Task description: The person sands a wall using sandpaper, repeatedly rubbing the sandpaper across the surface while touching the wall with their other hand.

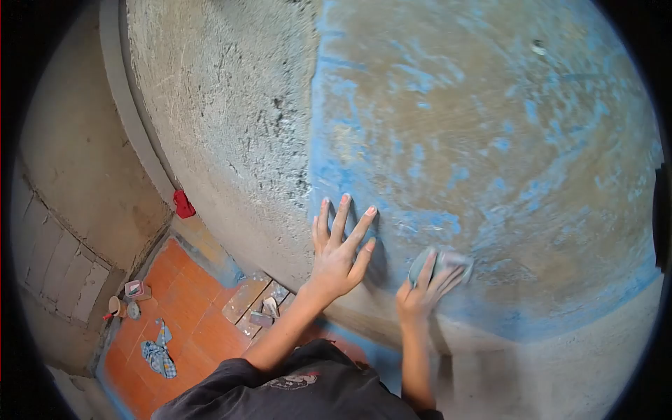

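Observation:
My left hand point(341, 253) rests on the wall with its fingers spread, fingertips on the blue strip near the edge of the painted area. Lower and to the right, my right hand point(421, 292) presses a grey-green sheet that looks like sandpaper point(458, 264) flat against the wall. Its fingers lie over the sheet and are a little blurred. The painted wall point(455, 140) carries patchy, worn blue over brown-grey, and a pale haze lies along its lower part. Left of a straight vertical border, the plaster point(231, 105) is rough, grey and pitted.
Below is an orange tiled floor point(185, 294) with a crumpled checked cloth point(159, 353). Small containers point(137, 290) stand by the left wall. A wooden board point(246, 299) beside the wall's foot bears small items. A red cloth point(183, 204) sits at the wall corner.

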Motion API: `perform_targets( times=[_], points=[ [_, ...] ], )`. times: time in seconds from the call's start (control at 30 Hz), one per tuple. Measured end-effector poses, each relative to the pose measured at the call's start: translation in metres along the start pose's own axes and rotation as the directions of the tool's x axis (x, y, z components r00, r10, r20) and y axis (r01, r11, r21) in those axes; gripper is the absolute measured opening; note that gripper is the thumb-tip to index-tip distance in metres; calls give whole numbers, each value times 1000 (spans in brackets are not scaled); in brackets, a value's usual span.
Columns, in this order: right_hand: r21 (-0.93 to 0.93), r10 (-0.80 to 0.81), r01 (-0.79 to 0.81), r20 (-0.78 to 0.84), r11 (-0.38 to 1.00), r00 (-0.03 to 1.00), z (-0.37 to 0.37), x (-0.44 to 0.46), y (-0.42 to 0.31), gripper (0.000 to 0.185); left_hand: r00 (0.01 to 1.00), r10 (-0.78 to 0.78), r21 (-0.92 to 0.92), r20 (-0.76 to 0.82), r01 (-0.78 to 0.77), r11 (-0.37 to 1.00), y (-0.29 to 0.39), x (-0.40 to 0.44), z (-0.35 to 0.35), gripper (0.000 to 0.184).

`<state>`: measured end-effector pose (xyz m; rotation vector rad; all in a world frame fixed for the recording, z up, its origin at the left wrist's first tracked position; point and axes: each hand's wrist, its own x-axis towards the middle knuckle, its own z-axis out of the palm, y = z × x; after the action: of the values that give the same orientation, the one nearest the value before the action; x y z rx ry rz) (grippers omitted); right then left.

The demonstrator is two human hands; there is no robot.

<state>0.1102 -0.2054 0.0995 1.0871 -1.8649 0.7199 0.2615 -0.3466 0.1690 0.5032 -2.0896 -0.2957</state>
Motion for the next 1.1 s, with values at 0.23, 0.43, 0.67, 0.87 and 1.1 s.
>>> perform_targets(
  times=[0.23, 0.43, 0.67, 0.87, 1.1],
  points=[
    [-21, 121, -121, -11, 992, 993, 19, 44, -63, 66, 998, 40, -78, 54, -36, 996, -28, 2, -12, 52],
    [14, 144, -145, 29, 989, 989, 8, 46, -85, 71, 985, 86, -110, 150, -70, 991, -38, -1, -15, 54],
    [9, 220, -222, 96, 975, 971, 19, 14, -98, 74, 976, 140, -145, 165, -116, 983, -45, -7, -11, 55],
    [-57, 268, -268, 0, 962, 963, -30, 94, -89, 76, 966, 153, -127, 208, -129, 984, -43, -8, -10, 56],
    [-36, 297, -295, 33, 955, 954, 6, 34, -98, 75, 956, 130, -202, 261, -78, 976, -41, -9, -11, 57]
  ],
)
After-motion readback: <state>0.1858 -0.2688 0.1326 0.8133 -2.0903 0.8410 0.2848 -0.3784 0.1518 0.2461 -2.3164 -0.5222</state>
